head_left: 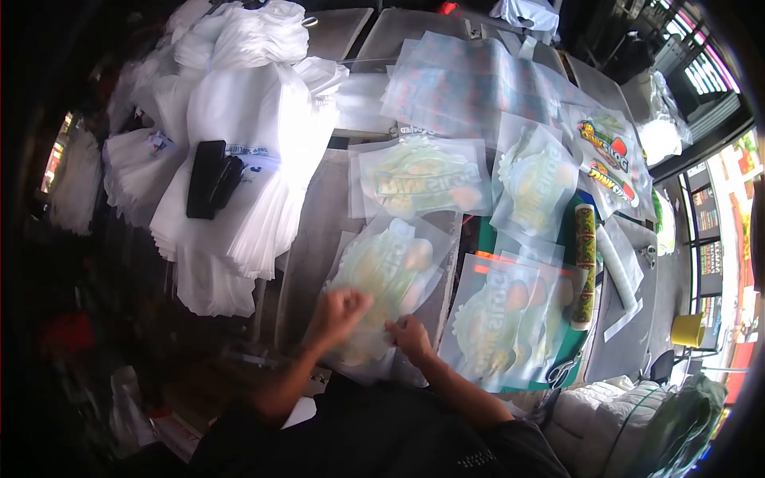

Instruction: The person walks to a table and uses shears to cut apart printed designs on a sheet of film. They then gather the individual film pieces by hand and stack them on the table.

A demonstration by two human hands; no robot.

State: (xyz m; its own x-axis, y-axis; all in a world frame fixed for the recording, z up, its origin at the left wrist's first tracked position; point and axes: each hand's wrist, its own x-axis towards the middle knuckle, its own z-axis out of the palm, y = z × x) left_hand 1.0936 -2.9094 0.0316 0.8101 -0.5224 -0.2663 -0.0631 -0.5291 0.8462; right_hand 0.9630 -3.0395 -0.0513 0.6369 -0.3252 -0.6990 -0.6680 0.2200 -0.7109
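Note:
A stack of translucent printed sheets [385,267] lies in front of me, its lettering showing mirrored through the film. My left hand [341,319] is over the left part of this stack, fingers curled closed and slightly blurred; what they hold, if anything, is hidden. Lower down, my right hand [409,338] pinches the near right edge of a sheet. Beyond them lies another mirrored printed sheet [422,177]. To the right, several overlapping printed sheets [486,323] rest partly on a green cutting mat [570,350].
Large bundles of white bags [239,103] are piled at left, with a black stapler-like object [209,179] on top. At right are a patterned roll [585,267], scissors [564,371] and a colour-printed sheet [604,159]. A yellow bucket [687,330] stands farther right.

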